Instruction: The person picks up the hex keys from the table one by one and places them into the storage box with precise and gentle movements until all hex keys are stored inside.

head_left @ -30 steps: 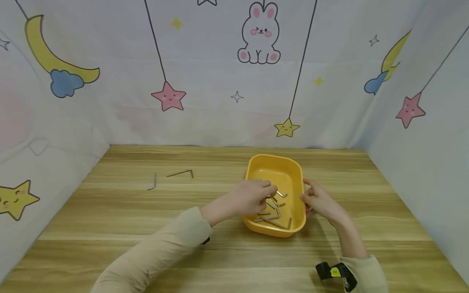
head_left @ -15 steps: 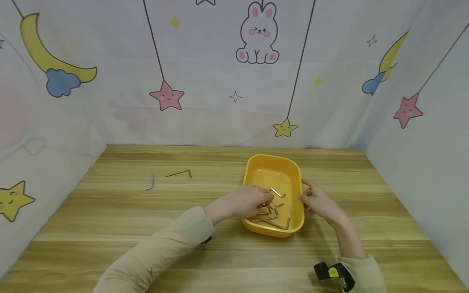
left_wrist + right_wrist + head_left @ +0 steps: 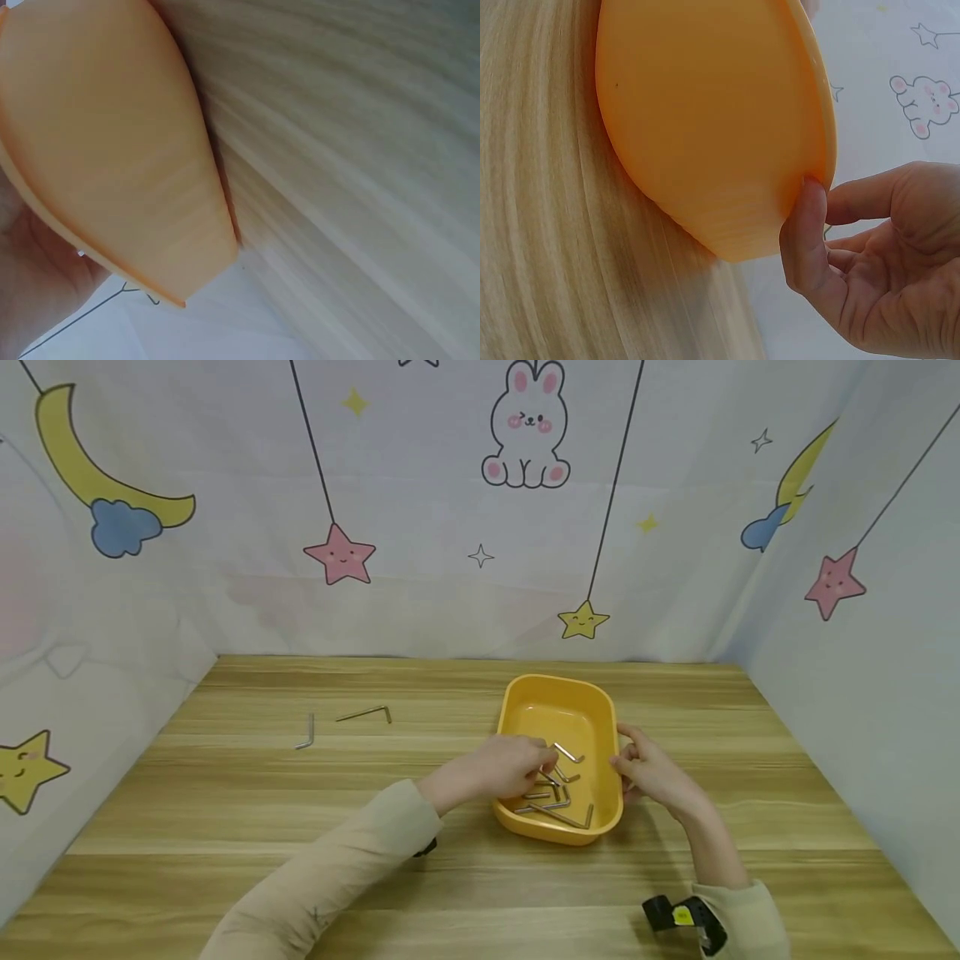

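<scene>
A yellow plastic bin (image 3: 558, 722) stands on the wooden table with several L-shaped hex keys (image 3: 567, 753) lying loose in its near half. My left hand (image 3: 504, 768) reaches over the bin's left rim, fingers bent down among the keys. Its fingertips are hidden, so whether they pinch a key cannot be seen. In the left wrist view, the bin's outer wall (image 3: 112, 142) covers most of that hand. My right hand (image 3: 656, 777) pinches the bin's right rim; the right wrist view shows fingers (image 3: 804, 232) against the outer wall.
Two more hex keys, one silver (image 3: 310, 733) and one darker (image 3: 365, 713), lie apart on the table's (image 3: 262, 810) left side. A printed cloth (image 3: 427, 610) hangs behind the table and along its sides.
My left hand has come down and slightly left inside the bin, uncovering more keys beneath its fingers. My right hand keeps its grip on the rim. The head view has shifted slightly.
</scene>
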The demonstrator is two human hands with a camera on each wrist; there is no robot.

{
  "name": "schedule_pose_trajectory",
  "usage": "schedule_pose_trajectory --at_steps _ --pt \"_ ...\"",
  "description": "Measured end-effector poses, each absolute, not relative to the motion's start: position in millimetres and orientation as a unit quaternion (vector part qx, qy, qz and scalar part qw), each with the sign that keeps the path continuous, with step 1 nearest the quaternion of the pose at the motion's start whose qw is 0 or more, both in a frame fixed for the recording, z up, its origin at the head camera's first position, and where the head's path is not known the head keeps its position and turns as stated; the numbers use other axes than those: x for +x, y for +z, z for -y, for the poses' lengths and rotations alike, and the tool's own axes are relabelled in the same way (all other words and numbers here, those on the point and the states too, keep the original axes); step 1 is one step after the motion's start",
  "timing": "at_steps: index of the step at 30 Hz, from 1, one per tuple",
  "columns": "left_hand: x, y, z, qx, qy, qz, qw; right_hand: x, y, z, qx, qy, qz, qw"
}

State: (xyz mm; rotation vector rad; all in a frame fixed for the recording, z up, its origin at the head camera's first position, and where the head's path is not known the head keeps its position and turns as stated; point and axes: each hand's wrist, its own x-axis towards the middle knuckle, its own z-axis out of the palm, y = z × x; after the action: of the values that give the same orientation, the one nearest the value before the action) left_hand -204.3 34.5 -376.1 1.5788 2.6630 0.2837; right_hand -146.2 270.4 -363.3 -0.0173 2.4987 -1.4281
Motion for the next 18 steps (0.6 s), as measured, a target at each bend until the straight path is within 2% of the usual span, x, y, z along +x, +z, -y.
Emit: schedule_pose_trajectory --at_steps 11,18 --pt "-193.8 -359.9 -19.1 0.481 0.134 -0.865 -0.045 -146.3 -362.2 -269.7 -0.003 -0.489 -0.863 0.132" --pt "-189.8 -359.5 -4.9 0.473 0.156 -0.860 -0.109 -146.5 -362.2 -269.2 -0.002 -0.492 -0.860 0.134"
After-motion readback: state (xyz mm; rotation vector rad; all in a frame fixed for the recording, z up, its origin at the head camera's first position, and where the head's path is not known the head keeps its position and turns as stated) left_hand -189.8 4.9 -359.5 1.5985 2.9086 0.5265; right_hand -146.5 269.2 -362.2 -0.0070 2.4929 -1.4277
